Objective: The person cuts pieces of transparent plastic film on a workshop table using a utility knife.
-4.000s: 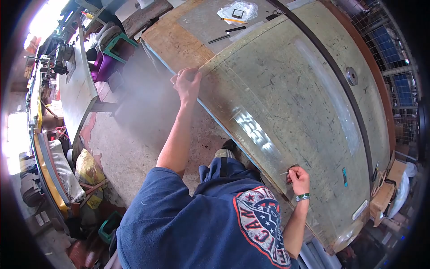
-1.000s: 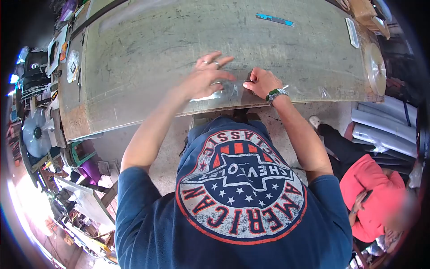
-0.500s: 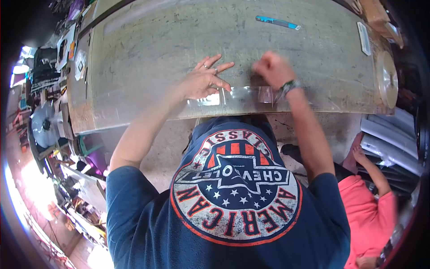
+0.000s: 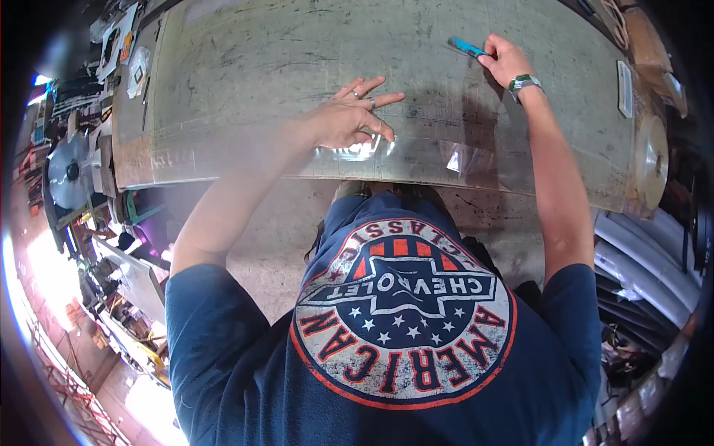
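Observation:
My left hand (image 4: 355,119) lies over the near part of the worktable, fingers spread, two rings showing. Beneath its fingertips is a shiny clear plastic strip (image 4: 476,158), which runs along the table's near edge; its exact outline is hard to make out. Farther out on the right, my right hand (image 4: 509,65), with a watch at the wrist, has its thumb and fingers closed on one end of a blue utility knife (image 4: 466,47). The knife's other end points left, and the fingers hide the rest.
The worktable (image 4: 268,67) has a scuffed green-grey top. On its right side are a large clear roll (image 4: 652,161) and a white rectangular piece (image 4: 625,89). A small plastic bag (image 4: 138,72) lies at left. Wrapped rolls (image 4: 639,260) are stacked below right.
My right hand has moved away from my body to the right and taken hold of the utility knife. My left hand stays spread over the plastic. A person in a coral shirt has left view.

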{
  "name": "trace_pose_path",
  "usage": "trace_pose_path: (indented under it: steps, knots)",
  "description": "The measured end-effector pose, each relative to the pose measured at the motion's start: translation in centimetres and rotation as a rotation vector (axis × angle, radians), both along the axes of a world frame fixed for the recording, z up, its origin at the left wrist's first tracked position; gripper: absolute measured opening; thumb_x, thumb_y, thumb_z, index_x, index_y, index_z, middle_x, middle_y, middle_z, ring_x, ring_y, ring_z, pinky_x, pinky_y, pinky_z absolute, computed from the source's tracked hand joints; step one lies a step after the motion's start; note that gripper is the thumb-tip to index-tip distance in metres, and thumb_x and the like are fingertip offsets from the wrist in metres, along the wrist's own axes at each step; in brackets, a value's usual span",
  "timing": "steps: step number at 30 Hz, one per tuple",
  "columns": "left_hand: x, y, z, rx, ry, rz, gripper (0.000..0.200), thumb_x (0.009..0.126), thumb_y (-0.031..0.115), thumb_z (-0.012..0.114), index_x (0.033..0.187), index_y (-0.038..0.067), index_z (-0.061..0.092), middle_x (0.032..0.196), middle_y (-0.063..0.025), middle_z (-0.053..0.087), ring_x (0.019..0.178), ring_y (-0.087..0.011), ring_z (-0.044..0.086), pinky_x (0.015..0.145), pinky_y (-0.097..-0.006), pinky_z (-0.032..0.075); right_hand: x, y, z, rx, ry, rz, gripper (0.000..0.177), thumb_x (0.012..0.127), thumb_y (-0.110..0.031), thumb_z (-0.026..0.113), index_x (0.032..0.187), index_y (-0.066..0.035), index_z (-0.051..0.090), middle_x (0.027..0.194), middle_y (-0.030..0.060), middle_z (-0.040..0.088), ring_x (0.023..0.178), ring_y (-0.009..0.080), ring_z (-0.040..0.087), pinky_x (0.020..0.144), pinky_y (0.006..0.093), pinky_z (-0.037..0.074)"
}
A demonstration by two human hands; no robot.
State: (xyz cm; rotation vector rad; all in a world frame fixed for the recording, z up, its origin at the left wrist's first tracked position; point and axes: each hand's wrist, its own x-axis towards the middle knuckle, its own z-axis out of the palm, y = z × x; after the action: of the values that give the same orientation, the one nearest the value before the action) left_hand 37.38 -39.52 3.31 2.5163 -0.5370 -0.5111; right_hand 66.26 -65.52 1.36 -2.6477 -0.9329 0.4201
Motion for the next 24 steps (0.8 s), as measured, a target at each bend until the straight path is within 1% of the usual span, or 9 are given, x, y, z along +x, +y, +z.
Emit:
trace_pose_path:
  steps: [3,6,7,10,11,15,19,21,24]
  knots:
    - [0.2,0.4,-0.2,-0.022,-0.035,-0.026,0.04,0.083,0.021,0.077,0.12,0.036,0.074,0.17,0.0045,0.024,0.158,-0.036,0.008,0.128,-0.0586,0.01,-5.0,0.4,4.6,0.56,0.32,-0.273,0.034,0.094,-0.037,0.075,0.092,-0.006,0.062,0.076,0.0005,0.062,0.077,0.015,0.063,0.065,0.0322,0.048]
    - [-0.2,0.6,-0.3,-0.034,-0.048,-0.046,0.04,0.084,0.022,0.076,0.122,0.036,0.074,0.17,0.0022,0.023,0.158,-0.038,0.008,0.127,-0.06,0.01,-7.4,-1.4,3.0,0.71,0.422,-0.478,0.043,0.095,-0.046,0.073,0.089,-0.004,0.066,0.077,-0.0029,0.06,0.079,0.0053,0.059,0.064,0.0268,0.046]
    - [0.0,0.8,-0.3,-0.028,-0.051,-0.053,0.041,0.085,0.022,0.076,0.123,0.036,0.073,0.17,0.0014,0.023,0.158,-0.0387,0.008,0.127,-0.0605,0.011,-8.5,-1.4,2.3,0.712,0.408,-0.516,0.052,0.098,-0.054,0.064,0.093,-0.003,0.07,0.074,-0.0005,0.061,0.071,0.0101,0.061,0.062,0.0288,0.047]
    - [-0.2,1.2,-0.7,-0.042,-0.073,-0.058,0.042,0.085,0.023,0.076,0.124,0.037,0.073,0.171,0.0004,0.023,0.158,-0.0392,0.008,0.126,-0.0611,0.01,-9.7,-2.2,-0.2,0.558,0.028,-0.506,0.062,0.1,-0.061,0.053,0.096,-0.001,0.071,0.072,0.0032,0.064,0.063,0.0138,0.062,0.058,0.0302,0.048]
    - [-0.5,1.2,-0.8,-0.042,-0.074,-0.064,0.042,0.085,0.023,0.076,0.125,0.037,0.072,0.171,0.0005,0.023,0.158,-0.0393,0.009,0.126,-0.0611,0.01,-10.5,-2.6,0.3,0.457,0.122,-0.592,0.07,0.102,-0.064,0.044,0.1,0.001,0.071,0.072,0.0072,0.067,0.062,0.0161,0.065,0.058,0.0311,0.05]
    - [0.0,1.5,-1.5,-0.029,-0.111,-0.09,0.041,0.087,0.023,0.074,0.126,0.038,0.071,0.171,0.0009,0.023,0.157,-0.0393,0.01,0.126,-0.0608,0.01,-16.5,-3.2,6.5,0.518,0.344,-0.768,0.068,0.103,-0.06,0.046,0.112,0.002,0.072,0.073,0.0078,0.069,0.067,0.0143,0.066,0.064,0.0291,0.052]
    - [-0.3,1.7,-2.1,-0.037,-0.137,-0.101,0.04,0.09,0.024,0.072,0.126,0.039,0.071,0.171,0.0016,0.023,0.157,-0.0391,0.011,0.126,-0.0595,0.011,-26.8,-2.8,11.2,0.665,0.324,-0.6,0.057,0.11,-0.044,0.042,0.115,0.004,0.072,0.077,0.0074,0.07,0.068,0.0124,0.062,0.066,0.0282,0.051]
    - [-0.3,1.7,-2.1,-0.037,-0.138,-0.097,0.04,0.09,0.024,0.072,0.127,0.039,0.071,0.171,0.0021,0.022,0.157,-0.039,0.011,0.126,-0.0589,0.011,-31.7,-1.3,9.9,0.761,0.317,-0.539,0.043,0.11,-0.031,0.046,0.116,0.004,0.071,0.079,0.0078,0.07,0.071,0.0118,0.063,0.067,0.0274,0.051]
    - [-0.3,1.8,-1.9,-0.036,-0.139,-0.094,0.04,0.09,0.025,0.073,0.127,0.04,0.071,0.171,0.0028,0.021,0.158,-0.0383,0.01,0.127,-0.0582,0.011,-35.2,1.4,6.1,0.745,0.203,-0.441,0.033,0.107,-0.021,0.05,0.117,0.004,0.07,0.085,0.0114,0.071,0.074,0.0151,0.068,0.067,0.0297,0.053]
